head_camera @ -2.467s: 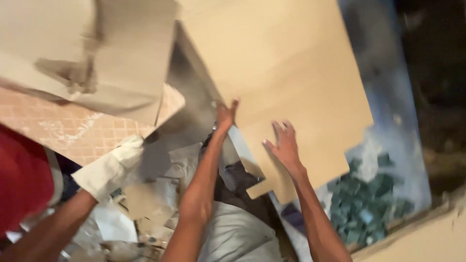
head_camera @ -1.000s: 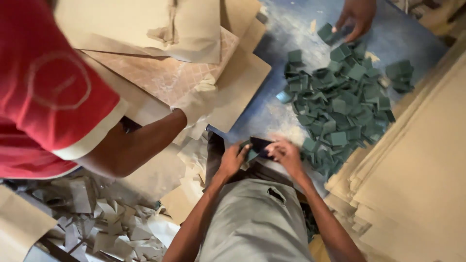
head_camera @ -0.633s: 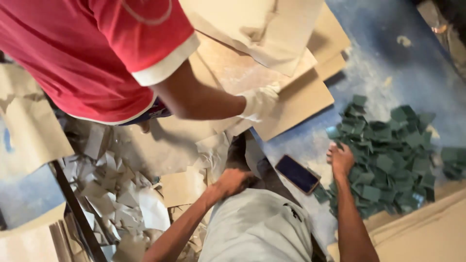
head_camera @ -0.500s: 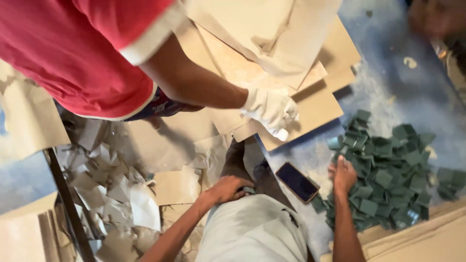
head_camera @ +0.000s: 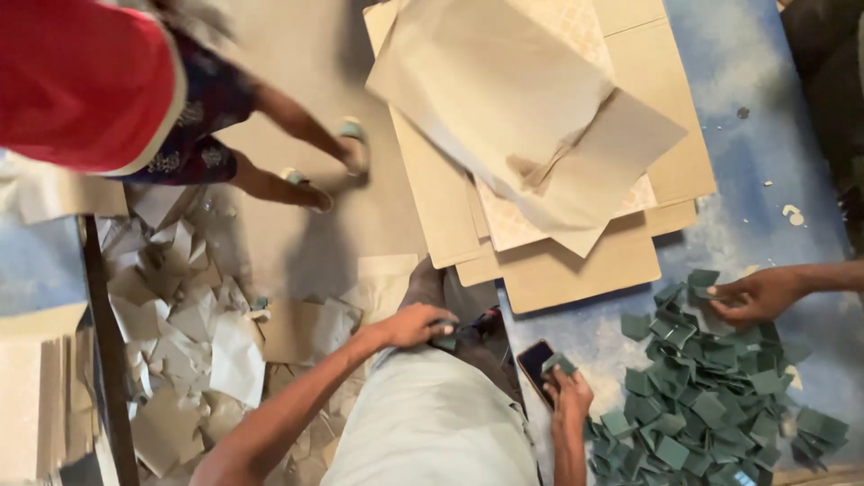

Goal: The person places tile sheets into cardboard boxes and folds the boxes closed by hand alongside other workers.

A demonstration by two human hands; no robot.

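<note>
A small green tile piece [head_camera: 559,364] is held in the right hand [head_camera: 569,389], pinched at the fingertips just above a dark phone [head_camera: 536,362] that lies on the floor beside the knee. The pile of green pieces [head_camera: 711,405] lies to the right of this hand, close by, on the blue floor [head_camera: 765,198]. The right hand is therefore the nearer of the two to the pile; the held piece is separated from it only by a narrow strip of floor.

The left hand [head_camera: 416,324] is closed over a small dark object at the raised knee; the object itself cannot be identified. This hand lies well apart from the pile, on the far side of the leg.

A second person's hand [head_camera: 756,295] is placed on the upper edge of the pile, fingers curled about a green piece. A stack of beige boards [head_camera: 558,261] lies beyond the knee, with a torn sheet of paper [head_camera: 504,99] across it. Grey scraps [head_camera: 189,333] are scattered to the left. A third person in a red shirt [head_camera: 81,81] stands at upper left.
</note>
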